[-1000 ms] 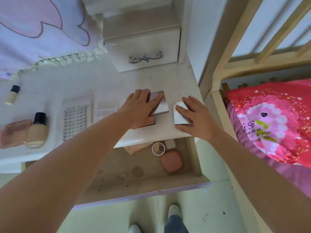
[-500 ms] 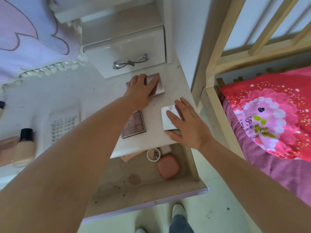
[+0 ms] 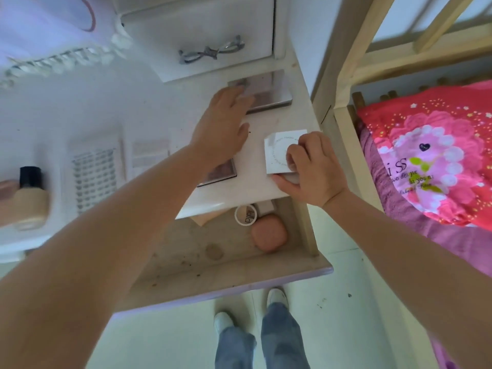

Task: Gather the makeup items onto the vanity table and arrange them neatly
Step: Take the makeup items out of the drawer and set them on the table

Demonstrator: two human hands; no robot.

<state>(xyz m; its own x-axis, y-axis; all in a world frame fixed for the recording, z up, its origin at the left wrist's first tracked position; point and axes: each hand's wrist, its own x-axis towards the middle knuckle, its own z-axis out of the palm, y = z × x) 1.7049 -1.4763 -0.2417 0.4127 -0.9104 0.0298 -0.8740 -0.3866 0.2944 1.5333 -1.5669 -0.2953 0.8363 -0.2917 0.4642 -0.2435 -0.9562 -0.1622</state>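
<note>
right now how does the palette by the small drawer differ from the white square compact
The palette is larger, pinkish with a grey rim, and lies at the back against the small drawer; the white square compact sits near the front edge. The left hand lies flat, fingertips on the palette; the right hand pinches the compact. Both rest flat on the vanity top.
</note>
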